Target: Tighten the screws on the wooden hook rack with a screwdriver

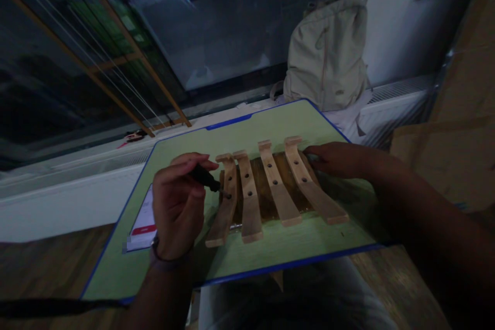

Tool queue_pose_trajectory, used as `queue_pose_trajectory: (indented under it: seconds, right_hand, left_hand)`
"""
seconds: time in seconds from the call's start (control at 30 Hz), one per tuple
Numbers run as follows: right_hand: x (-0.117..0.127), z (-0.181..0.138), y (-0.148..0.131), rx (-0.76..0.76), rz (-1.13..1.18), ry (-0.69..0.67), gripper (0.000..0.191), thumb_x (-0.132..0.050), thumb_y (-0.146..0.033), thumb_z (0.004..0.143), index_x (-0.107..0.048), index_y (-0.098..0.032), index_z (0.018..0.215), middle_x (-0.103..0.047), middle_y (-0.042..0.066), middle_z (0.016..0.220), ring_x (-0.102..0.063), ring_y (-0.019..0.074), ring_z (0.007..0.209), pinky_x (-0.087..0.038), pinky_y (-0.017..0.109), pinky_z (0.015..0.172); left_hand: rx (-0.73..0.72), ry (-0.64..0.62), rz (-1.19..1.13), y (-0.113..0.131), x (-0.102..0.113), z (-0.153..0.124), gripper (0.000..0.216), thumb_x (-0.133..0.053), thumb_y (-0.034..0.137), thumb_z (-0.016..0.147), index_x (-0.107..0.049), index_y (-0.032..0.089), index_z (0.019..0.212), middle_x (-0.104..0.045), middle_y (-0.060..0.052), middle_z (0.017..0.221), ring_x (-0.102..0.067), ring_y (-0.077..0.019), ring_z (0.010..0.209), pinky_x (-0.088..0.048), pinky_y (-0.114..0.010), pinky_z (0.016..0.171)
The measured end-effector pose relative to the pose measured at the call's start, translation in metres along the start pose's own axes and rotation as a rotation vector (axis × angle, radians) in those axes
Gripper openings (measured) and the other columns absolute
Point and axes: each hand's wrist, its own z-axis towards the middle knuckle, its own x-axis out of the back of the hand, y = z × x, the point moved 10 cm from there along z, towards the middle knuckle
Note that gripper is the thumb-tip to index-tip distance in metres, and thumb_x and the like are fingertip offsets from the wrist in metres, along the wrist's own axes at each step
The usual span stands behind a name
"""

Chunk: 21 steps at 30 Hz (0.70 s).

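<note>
Several curved wooden slats (251, 216) lie side by side across a brown, shiny panel (263, 188). Each slat has dark round screws or holes in it. My left hand (180, 201) is closed around a small screwdriver (204, 176) with a black handle. The screwdriver's tip meets the lower dark spot on the leftmost slat (222, 221). On the other side, my right hand (332, 159) grips the far edge of the rightmost slat (325, 203) and panel. Some of its fingers are hidden in shadow there.
The work lies on a green tabletop (181, 152) with a blue rim. A phone (143, 221) with a lit screen rests at the left, partly behind my left hand. Beyond are a beige backpack (328, 56), a radiator (398, 100), a wooden frame (135, 51) and cardboard (448, 154).
</note>
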Motion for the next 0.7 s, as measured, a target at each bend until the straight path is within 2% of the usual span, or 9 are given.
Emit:
queue_pose_trajectory:
  seconds: [0.07,0.13,0.27,0.33,0.47,0.53,0.63,0.7]
  right_hand:
    - [0.000,-0.001,-0.002,0.012,-0.004,-0.002,0.040,-0.044,-0.032,0.099,-0.071,-0.018,0.126,-0.076,0.017,0.125,-0.074,0.0323,0.109,-0.056,0.043,0.095]
    - [-0.001,-0.001,-0.002,0.014,-0.009,-0.007,0.042,-0.044,-0.031,0.098,-0.069,-0.015,0.128,-0.075,0.020,0.125,-0.073,0.0351,0.110,-0.056,0.046,0.096]
    - [-0.003,0.000,0.001,-0.007,0.003,-0.018,0.045,-0.044,-0.030,0.097,-0.067,-0.012,0.131,-0.073,0.023,0.129,-0.072,0.0371,0.113,-0.055,0.049,0.097]
    - [-0.002,0.001,0.001,-0.005,0.010,-0.010,0.044,-0.045,-0.029,0.097,-0.067,-0.013,0.131,-0.073,0.022,0.128,-0.072,0.0360,0.112,-0.055,0.047,0.098]
    - [-0.002,0.001,0.002,-0.008,-0.001,-0.006,0.042,-0.048,-0.030,0.098,-0.068,-0.014,0.130,-0.074,0.020,0.127,-0.073,0.0337,0.111,-0.056,0.044,0.096]
    - [-0.002,0.002,0.002,0.002,-0.014,-0.003,0.042,-0.048,-0.030,0.098,-0.068,-0.013,0.131,-0.075,0.020,0.125,-0.073,0.0336,0.111,-0.056,0.043,0.096]
    - [-0.003,0.002,0.001,0.019,-0.026,-0.005,0.043,-0.046,-0.029,0.098,-0.067,-0.012,0.133,-0.074,0.021,0.127,-0.073,0.0345,0.112,-0.056,0.044,0.096]
    - [-0.004,0.002,0.002,0.011,-0.033,-0.018,0.043,-0.046,-0.028,0.099,-0.066,-0.013,0.134,-0.073,0.021,0.129,-0.072,0.0341,0.113,-0.055,0.044,0.097]
  left_hand:
    - [-0.045,0.017,0.041,0.005,0.002,0.001,0.040,-0.083,0.016,0.081,-0.070,0.032,0.116,-0.070,-0.002,0.107,-0.070,-0.0159,0.091,-0.060,-0.029,0.078]
    - [0.012,0.040,0.086,0.001,0.004,0.001,0.043,-0.078,0.011,0.084,-0.069,0.033,0.120,-0.071,0.000,0.103,-0.071,-0.0151,0.090,-0.061,-0.027,0.075]
    - [0.109,-0.007,0.035,-0.007,-0.002,-0.003,0.039,-0.063,0.019,0.098,-0.060,0.035,0.134,-0.073,-0.003,0.114,-0.073,-0.0171,0.100,-0.061,-0.037,0.093]
    - [0.064,-0.050,-0.008,-0.004,-0.006,-0.002,0.034,-0.067,0.023,0.097,-0.062,0.034,0.129,-0.072,-0.004,0.118,-0.072,-0.0190,0.103,-0.061,-0.039,0.093]
    - [-0.085,-0.018,0.023,0.007,0.001,0.001,0.043,-0.082,0.012,0.081,-0.068,0.028,0.117,-0.071,-0.002,0.107,-0.071,-0.0158,0.093,-0.061,-0.026,0.076]
    - [-0.039,0.034,0.066,0.004,0.005,0.000,0.041,-0.076,0.008,0.085,-0.067,0.026,0.120,-0.073,-0.002,0.106,-0.073,-0.0146,0.091,-0.062,-0.026,0.079]
    - [0.108,0.047,0.070,-0.008,0.004,-0.003,0.033,-0.064,0.017,0.098,-0.062,0.028,0.129,-0.075,-0.005,0.115,-0.076,-0.0167,0.095,-0.062,-0.036,0.091]
    - [0.090,0.025,0.036,-0.008,0.001,-0.002,0.029,-0.066,0.025,0.097,-0.063,0.028,0.126,-0.073,-0.006,0.118,-0.074,-0.0183,0.097,-0.062,-0.038,0.090]
